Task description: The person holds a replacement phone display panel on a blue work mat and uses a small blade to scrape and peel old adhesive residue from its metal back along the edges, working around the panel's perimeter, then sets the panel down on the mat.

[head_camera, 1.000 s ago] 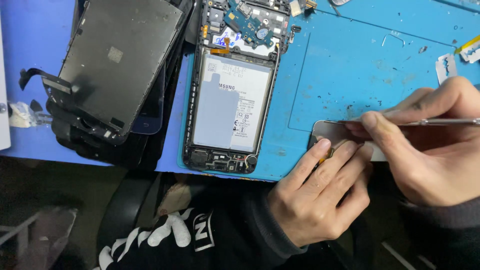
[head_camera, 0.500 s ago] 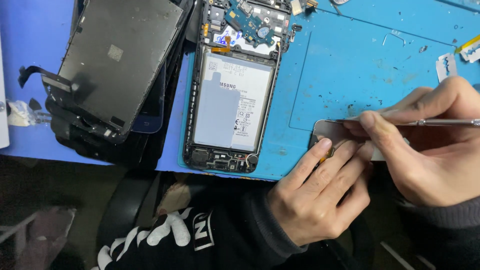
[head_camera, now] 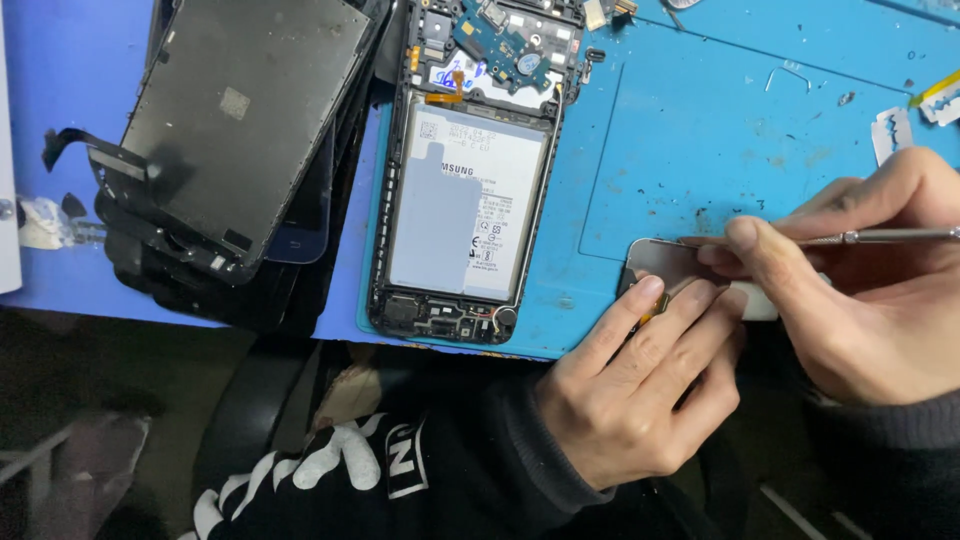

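My left hand (head_camera: 640,385) presses its fingertips on a small grey metal part (head_camera: 670,262) at the near edge of the blue mat (head_camera: 700,130), pinning it down. My right hand (head_camera: 860,290) grips a thin metal tool (head_camera: 880,237) like a pen, and its tip rests on that part. To the left lies an opened phone (head_camera: 465,170) with its back off. Its pale battery (head_camera: 465,205) and a blue circuit board (head_camera: 505,40) show.
A stack of dark phone screens (head_camera: 235,140) with a ribbon cable lies at the left. Razor blades (head_camera: 895,128) and small scraps sit at the mat's far right. A white object (head_camera: 8,190) stands at the left edge. The table's near edge runs just under my hands.
The hands have barely shifted. The tool and the metal part stay where they were.
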